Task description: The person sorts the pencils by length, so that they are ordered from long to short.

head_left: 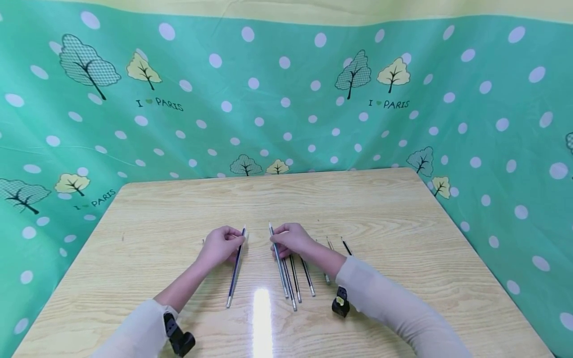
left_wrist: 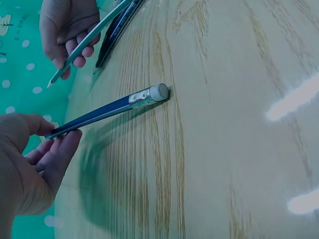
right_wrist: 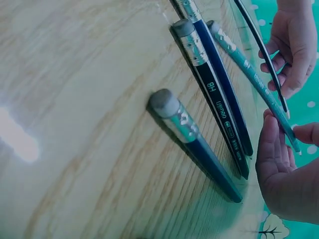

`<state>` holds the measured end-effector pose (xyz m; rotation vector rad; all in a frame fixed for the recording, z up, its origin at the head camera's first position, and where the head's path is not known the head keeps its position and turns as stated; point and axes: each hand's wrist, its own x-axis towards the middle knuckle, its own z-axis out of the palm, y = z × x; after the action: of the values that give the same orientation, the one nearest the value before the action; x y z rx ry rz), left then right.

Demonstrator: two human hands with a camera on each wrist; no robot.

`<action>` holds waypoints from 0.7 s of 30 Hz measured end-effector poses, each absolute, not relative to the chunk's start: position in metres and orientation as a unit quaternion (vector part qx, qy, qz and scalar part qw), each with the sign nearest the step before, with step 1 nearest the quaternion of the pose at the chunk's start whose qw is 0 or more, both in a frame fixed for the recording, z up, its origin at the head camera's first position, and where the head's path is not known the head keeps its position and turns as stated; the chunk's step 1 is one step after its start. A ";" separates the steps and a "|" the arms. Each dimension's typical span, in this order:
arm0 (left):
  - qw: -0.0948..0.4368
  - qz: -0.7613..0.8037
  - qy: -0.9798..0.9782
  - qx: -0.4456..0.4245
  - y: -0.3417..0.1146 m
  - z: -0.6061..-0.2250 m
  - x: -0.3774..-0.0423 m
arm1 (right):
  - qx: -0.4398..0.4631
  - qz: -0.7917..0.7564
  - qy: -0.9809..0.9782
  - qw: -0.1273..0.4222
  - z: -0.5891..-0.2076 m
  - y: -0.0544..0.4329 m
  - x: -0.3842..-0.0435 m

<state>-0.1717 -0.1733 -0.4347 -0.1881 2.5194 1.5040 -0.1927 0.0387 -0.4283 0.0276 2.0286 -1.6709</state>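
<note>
My left hand [head_left: 220, 246] pinches a dark blue pencil [head_left: 235, 279] between thumb and fingers near its sharpened end. In the left wrist view, the white eraser [left_wrist: 160, 92] of that pencil is low at the wood surface, its tip end raised. To the right, my right hand [head_left: 293, 238] pinches a green pencil [right_wrist: 254, 79] near its point, the tip facing away from me. Below and beside the right hand lie several pencils, among them a black HB pencil [right_wrist: 214, 94] and a dark blue-green one [right_wrist: 209, 162]. The right hand and forearm partly hide them.
The pencils lie on a light wooden table [head_left: 358, 209]. Farther right, a black pencil [head_left: 346, 246] and a tan one [head_left: 330, 244] show past the right forearm. A green dotted curtain [head_left: 277, 99] hangs behind and beside the table. Glare [head_left: 262, 318] marks the near middle.
</note>
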 end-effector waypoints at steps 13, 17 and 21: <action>0.104 0.536 0.835 -0.069 -0.170 -0.431 -0.172 | 0.020 -0.629 0.736 0.251 -0.427 0.041 -0.192; 0.098 0.548 0.828 -0.065 -0.168 -0.430 -0.173 | 0.021 -0.631 0.736 0.246 -0.425 0.041 -0.193; 0.093 0.561 0.820 -0.061 -0.167 -0.429 -0.173 | 0.013 -0.635 0.734 0.241 -0.423 0.042 -0.193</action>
<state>-0.1732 -0.1668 -0.4288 -0.1815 2.4332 1.6657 -0.1930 0.0423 -0.4227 0.0345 2.0081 -1.7358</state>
